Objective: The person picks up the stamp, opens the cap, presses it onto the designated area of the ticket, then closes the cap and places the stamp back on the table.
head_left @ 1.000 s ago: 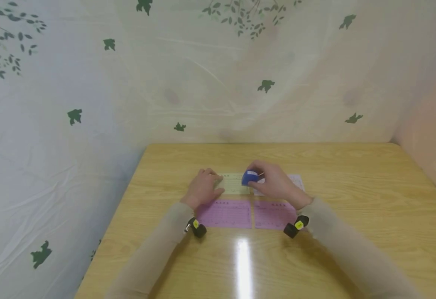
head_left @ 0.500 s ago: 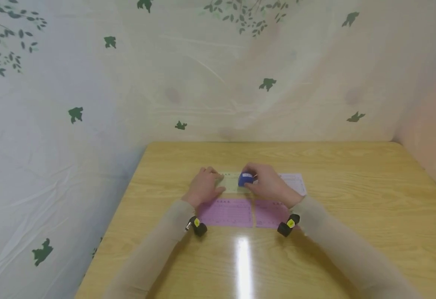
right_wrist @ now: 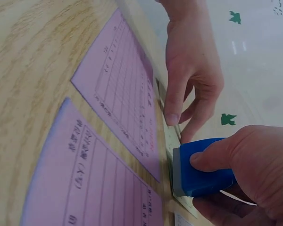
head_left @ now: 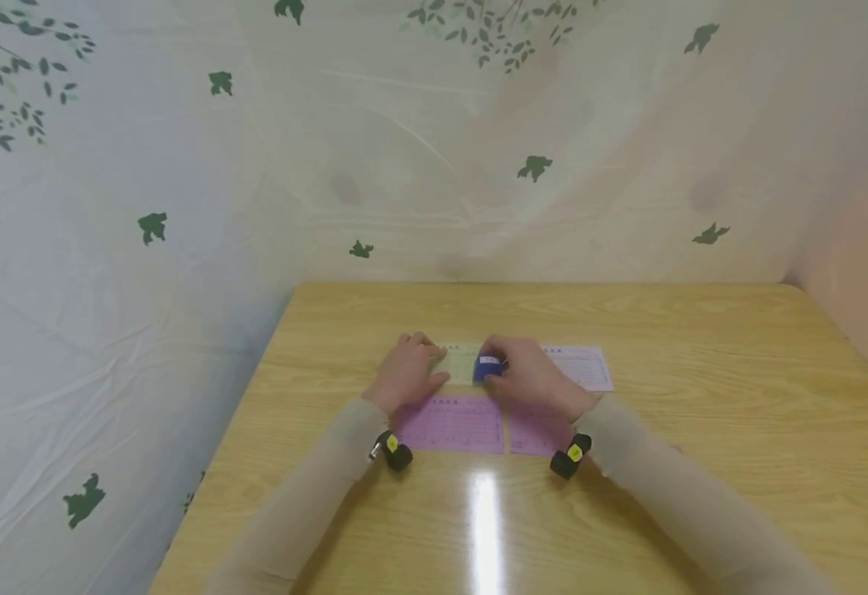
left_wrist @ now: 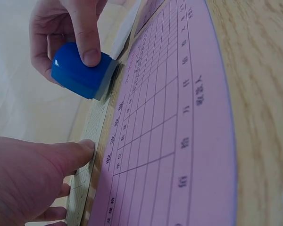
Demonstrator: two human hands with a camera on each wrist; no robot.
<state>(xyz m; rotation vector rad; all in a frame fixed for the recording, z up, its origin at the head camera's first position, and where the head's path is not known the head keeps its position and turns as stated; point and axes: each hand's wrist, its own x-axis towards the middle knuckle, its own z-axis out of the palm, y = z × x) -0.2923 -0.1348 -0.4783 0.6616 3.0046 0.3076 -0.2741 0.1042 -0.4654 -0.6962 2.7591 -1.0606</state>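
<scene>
Wooden table (head_left: 717,364); blue stamp (left_wrist: 76,70) roughly upright, base facing down.

- Right of the white form (head_left: 586,368), the wooden table (head_left: 746,397) offers broad passage; a shallower strip runs along its far side.
- Beyond, the printed curtain (head_left: 434,165) blocks.
- Left hand (head_left: 407,372) and blue stamp (head_left: 487,369) leave a narrow gap.
- Near side: open between the sleeves (head_left: 315,487).

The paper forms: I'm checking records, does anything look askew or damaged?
Nothing stands out: two pink rectangular paper forms lie neatly side by side, a pale green paper form and a white paper form beyond; no tears or spills show, though the left hand and right hand hide parts.
</scene>
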